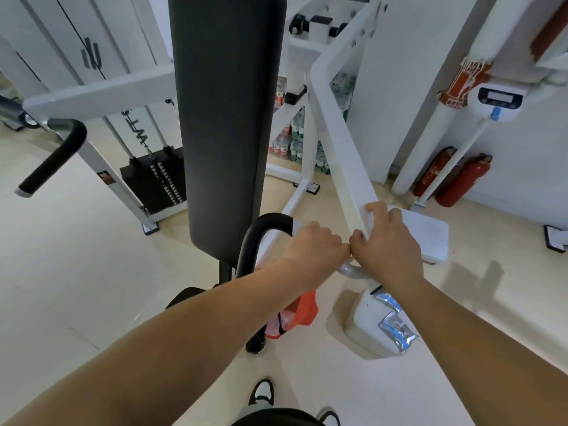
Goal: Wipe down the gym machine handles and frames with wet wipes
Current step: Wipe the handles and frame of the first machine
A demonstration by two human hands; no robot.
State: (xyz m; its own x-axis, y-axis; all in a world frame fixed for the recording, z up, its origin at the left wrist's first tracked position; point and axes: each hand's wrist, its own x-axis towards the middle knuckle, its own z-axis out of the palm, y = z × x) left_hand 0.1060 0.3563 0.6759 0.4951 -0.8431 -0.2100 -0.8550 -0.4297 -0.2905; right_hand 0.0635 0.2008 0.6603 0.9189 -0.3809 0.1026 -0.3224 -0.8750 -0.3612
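Right hand (pixel 388 241) grips white frame bar (pixel 344 149), wet wipe (pixel 370 221) beneath fingers

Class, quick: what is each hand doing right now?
Left hand: curled in a grip near the black handle; contents hidden.
Right hand: grips the white frame bar.

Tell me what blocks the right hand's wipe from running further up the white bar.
Nothing visible. The right hand presses the wipe on the white bar, whose face above it is bare up to the bend.

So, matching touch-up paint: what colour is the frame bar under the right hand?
White, clearest in the head view: frame bar, right hand.
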